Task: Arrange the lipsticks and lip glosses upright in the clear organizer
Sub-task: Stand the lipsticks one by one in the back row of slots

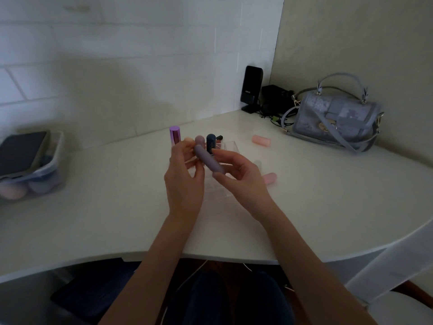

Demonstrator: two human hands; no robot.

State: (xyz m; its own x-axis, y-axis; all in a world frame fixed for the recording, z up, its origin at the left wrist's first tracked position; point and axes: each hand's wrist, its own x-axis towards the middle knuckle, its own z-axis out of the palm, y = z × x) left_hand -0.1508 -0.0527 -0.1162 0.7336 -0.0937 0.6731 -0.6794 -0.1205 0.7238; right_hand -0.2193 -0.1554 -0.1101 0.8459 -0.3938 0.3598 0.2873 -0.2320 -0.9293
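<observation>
Both my hands hold a mauve lipstick tube [207, 159] tilted above the clear organizer [228, 147]. My left hand [185, 177] grips its upper end and my right hand [239, 174] pinches its lower end. Behind them, a shiny purple tube [175, 135], a dusty pink tube [199, 139] and a dark blue tube [210, 141] stand upright in the organizer. One pale pink tube [261, 140] lies on the table to the right. Another pink tube [270, 178] lies just past my right hand, partly hidden.
A grey-blue handbag [337, 118] sits at the right back of the white table [328, 207]. A black speaker [251, 89] and cables stand in the corner. A clear box [32, 170] with sponges and a dark device is at far left.
</observation>
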